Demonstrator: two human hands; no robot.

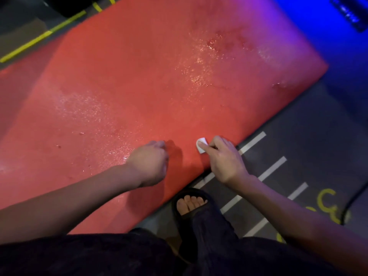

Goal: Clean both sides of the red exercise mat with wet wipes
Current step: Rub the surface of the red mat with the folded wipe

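Head view: right hand (223,158) is pinching a folded wet wipe (201,144) low-centre for scrubbing the red mat (129,86); left hand (149,162), fingers curled and seemingly empty, is bracing it.

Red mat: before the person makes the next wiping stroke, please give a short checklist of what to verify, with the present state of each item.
1. Wipe in the right hand: ok, fingers press it on the mat.
2. Red mat lies flat on the floor: ok.
3. Left hand out of the wipe's way: ok, beside it, fingers curled, holding nothing visible.
4. Wipe wet enough: cannot tell.
5. Surface already wetted: ok, shiny patches show.
6. Underside cleaned: cannot tell.
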